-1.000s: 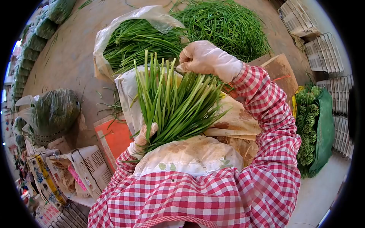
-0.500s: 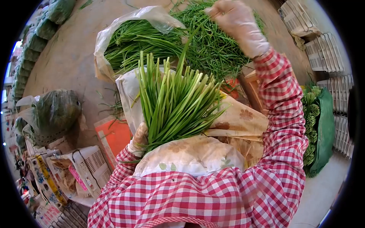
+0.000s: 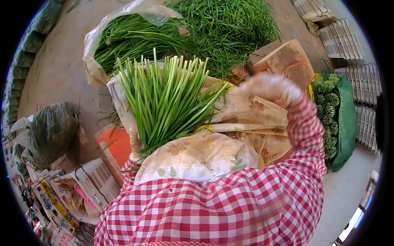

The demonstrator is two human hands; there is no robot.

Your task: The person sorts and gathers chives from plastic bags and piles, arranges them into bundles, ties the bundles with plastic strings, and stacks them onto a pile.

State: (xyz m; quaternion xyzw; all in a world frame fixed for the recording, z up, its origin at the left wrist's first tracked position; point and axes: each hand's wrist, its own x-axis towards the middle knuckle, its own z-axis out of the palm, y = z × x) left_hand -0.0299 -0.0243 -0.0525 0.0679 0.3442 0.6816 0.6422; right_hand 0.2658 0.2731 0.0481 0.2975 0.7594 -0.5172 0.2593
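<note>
A thick bunch of garlic chives (image 3: pixel 164 98) lies across my lap on a stained cloth apron (image 3: pixel 201 153), its pale stalk ends fanned upward. My left hand (image 3: pixel 135 141), in a thin glove, is closed around the lower left side of the bunch; leaves hide part of its fingers. To the right of the chives, my gloved right hand (image 3: pixel 269 88) hangs over the apron, apart from the bunch. Motion smears its fingers, and nothing can be made out in them.
Ahead lie a clear plastic bag (image 3: pixel 91 53) of chives and a loose green heap (image 3: pixel 230 33). A wooden box (image 3: pixel 287 61) stands beyond my right hand. Bundled stalks (image 3: pixel 331 110) in green wrapping are at right, near white crates (image 3: pixel 342 39). A filled bag (image 3: pixel 55 127) sits at left.
My right hand has come down and back from above the loose heap to beside the bunch. The view has shifted slightly; my left hand keeps its hold.
</note>
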